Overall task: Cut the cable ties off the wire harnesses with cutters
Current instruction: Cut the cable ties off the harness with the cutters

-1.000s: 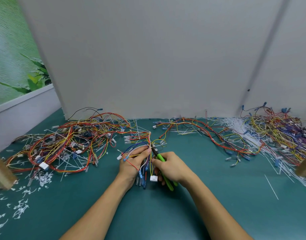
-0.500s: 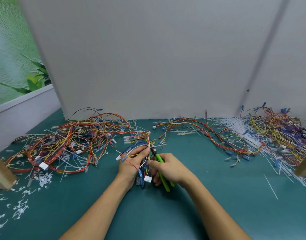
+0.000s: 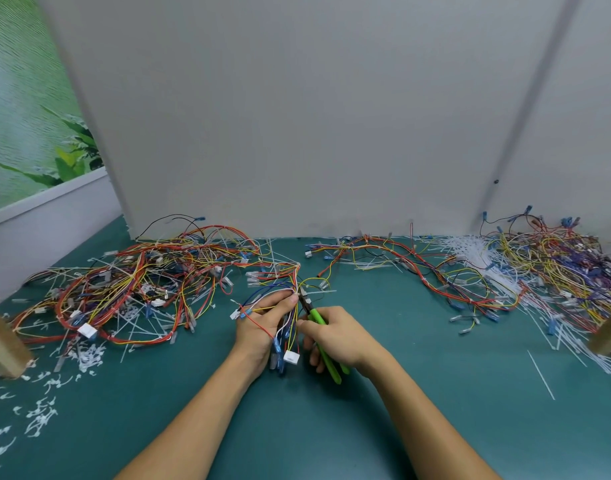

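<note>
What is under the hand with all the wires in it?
Under the left hand you can see a bundle of coloured wires, blue terminals and a white connector poking out below it, over the green mat. The palm hides whatever lies directly beneath it.

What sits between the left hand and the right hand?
In the head view, the left hand and right hand are separated by the harness's hanging wires with a white connector and the cutters' nose.
</note>
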The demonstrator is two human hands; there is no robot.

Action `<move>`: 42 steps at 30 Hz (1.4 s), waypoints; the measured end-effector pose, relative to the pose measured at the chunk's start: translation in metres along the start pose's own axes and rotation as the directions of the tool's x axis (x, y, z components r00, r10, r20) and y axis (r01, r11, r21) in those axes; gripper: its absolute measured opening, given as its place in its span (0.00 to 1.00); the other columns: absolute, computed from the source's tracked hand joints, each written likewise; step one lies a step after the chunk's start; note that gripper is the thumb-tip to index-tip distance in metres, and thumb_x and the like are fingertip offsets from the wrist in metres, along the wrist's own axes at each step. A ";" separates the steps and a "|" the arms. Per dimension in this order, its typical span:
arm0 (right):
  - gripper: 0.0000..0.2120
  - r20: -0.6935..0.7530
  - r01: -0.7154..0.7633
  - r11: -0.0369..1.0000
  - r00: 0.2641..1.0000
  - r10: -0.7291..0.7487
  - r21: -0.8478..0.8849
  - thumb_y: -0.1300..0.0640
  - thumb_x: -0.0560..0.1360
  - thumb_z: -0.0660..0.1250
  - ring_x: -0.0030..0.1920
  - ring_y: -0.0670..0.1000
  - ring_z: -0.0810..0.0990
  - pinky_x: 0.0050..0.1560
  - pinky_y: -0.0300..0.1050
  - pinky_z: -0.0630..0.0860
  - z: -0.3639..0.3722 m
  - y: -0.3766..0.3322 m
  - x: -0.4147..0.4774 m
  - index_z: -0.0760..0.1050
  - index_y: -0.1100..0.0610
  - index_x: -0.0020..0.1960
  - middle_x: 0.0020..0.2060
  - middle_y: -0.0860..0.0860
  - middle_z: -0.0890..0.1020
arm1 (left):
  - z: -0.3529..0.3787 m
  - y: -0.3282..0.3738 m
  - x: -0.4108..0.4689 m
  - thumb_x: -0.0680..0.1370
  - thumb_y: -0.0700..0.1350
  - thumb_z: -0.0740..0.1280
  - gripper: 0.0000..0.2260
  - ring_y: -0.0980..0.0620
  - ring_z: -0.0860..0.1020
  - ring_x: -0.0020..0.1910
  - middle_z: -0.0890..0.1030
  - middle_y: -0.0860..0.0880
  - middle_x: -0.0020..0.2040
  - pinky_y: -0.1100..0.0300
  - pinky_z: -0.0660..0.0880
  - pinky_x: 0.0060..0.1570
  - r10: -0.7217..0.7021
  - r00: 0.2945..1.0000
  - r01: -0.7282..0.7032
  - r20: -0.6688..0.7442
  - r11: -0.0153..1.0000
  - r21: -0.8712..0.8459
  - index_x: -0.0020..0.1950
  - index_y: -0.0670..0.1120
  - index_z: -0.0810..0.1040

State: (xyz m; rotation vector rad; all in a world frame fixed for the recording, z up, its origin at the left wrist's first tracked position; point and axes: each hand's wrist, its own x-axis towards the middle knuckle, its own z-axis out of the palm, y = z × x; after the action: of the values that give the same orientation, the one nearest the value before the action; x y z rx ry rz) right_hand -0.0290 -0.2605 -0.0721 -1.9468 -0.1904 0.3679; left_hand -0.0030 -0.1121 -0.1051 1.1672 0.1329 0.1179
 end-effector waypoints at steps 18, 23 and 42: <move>0.09 -0.040 0.003 0.999 0.999 -0.004 -0.034 0.56 0.82 0.62 0.25 0.50 0.76 0.27 0.45 0.77 -0.001 0.002 0.001 0.73 0.59 0.44 0.32 0.53 0.76 | 0.001 0.003 -0.004 0.74 0.35 0.73 0.07 0.52 0.81 0.32 0.84 0.46 0.36 0.60 0.79 0.35 -0.056 0.998 0.057 0.038 0.998 -0.024 0.39 0.46 0.85; 0.09 -0.047 -0.009 1.000 0.999 0.008 -0.023 0.57 0.82 0.62 0.26 0.52 0.75 0.27 0.46 0.76 -0.003 0.003 0.003 0.73 0.59 0.44 0.32 0.54 0.75 | 0.000 0.001 -0.002 0.74 0.35 0.74 0.08 0.52 0.82 0.35 0.85 0.47 0.38 0.59 0.79 0.40 -0.036 0.998 0.036 0.045 0.999 -0.010 0.38 0.47 0.86; 0.11 -0.039 0.037 0.999 0.999 -0.037 0.006 0.53 0.81 0.65 0.31 0.54 0.81 0.35 0.54 0.85 0.006 0.005 0.007 0.73 0.59 0.44 0.34 0.55 0.79 | -0.002 0.000 0.000 0.75 0.33 0.70 0.06 0.56 0.84 0.40 0.86 0.50 0.41 0.64 0.80 0.38 0.039 0.993 -0.032 0.114 0.998 -0.061 0.46 0.43 0.82</move>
State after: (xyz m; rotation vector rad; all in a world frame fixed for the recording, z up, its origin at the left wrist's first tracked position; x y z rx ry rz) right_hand -0.0246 -0.2552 -0.0799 -1.9397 -0.1995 0.3064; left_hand -0.0029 -0.1108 -0.1061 1.1145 0.0063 0.0850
